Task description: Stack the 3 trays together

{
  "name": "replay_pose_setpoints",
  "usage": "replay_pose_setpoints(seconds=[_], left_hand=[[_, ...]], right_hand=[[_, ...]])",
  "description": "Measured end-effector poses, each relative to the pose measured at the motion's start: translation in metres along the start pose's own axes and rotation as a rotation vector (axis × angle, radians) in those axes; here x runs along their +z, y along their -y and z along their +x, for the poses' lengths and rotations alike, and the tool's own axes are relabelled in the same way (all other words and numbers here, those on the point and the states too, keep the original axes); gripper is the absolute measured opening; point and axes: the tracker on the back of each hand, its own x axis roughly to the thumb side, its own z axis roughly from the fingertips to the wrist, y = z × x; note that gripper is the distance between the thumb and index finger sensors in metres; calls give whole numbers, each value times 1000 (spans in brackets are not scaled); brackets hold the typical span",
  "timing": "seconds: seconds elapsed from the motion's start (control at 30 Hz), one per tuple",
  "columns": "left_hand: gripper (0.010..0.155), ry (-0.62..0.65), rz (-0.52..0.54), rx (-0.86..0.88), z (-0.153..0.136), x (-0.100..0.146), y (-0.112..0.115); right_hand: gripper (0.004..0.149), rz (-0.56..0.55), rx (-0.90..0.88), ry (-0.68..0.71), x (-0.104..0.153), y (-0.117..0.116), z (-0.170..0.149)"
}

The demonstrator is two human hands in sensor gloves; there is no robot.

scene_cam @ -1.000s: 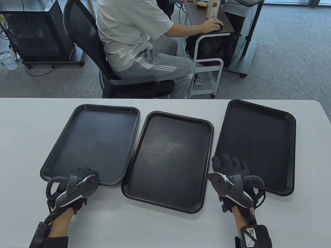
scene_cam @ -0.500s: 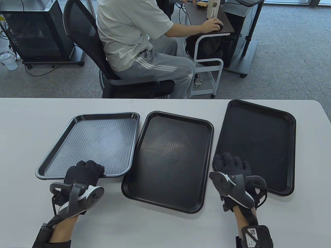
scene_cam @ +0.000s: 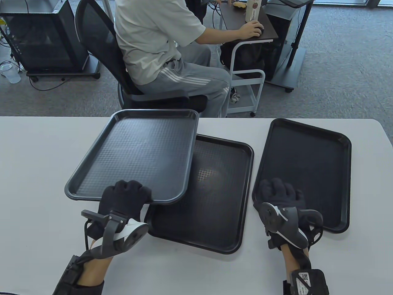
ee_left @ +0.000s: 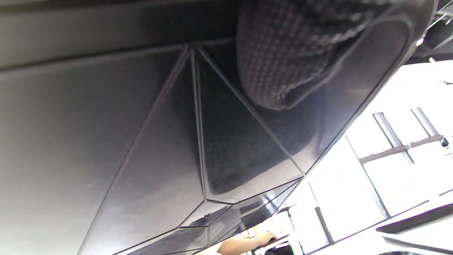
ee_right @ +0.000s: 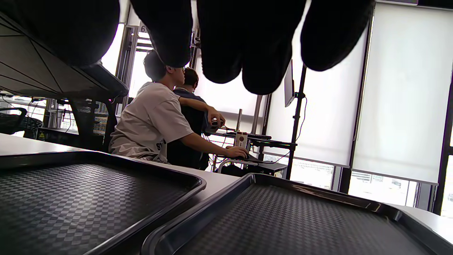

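Three black rectangular trays. My left hand (scene_cam: 130, 193) grips the near edge of the left tray (scene_cam: 138, 150) and holds it up off the table, its right side over the left part of the middle tray (scene_cam: 218, 196). The left wrist view shows the lifted tray's ribbed underside (ee_left: 159, 141) with a gloved finger (ee_left: 283, 63) pressed against it. The right tray (scene_cam: 310, 166) lies flat on the table. My right hand (scene_cam: 281, 192) is over its near left corner, fingers (ee_right: 247, 46) spread and hanging above the tray floor (ee_right: 300, 226), holding nothing.
The white table (scene_cam: 36, 153) carries only the trays. A seated person in a white shirt (scene_cam: 153, 40) on an office chair is just beyond the table's far edge, with a small desk (scene_cam: 248, 27) and a dark cabinet (scene_cam: 43, 37) behind.
My left hand has lifted the left tray off the table and carried it right and away from me, so that it partly overlaps the middle tray. My right hand has barely moved.
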Motion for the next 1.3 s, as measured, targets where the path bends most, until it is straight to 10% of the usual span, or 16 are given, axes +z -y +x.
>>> replay_pose_setpoints(seconds=[0.43, 1.3], left_hand=[[38, 162, -48, 52, 93, -3, 31], [35, 335, -167, -9, 149, 27, 71]], right_hand=[[64, -16, 29, -25, 0, 2, -3], [65, 50, 44, -33, 0, -7, -1]])
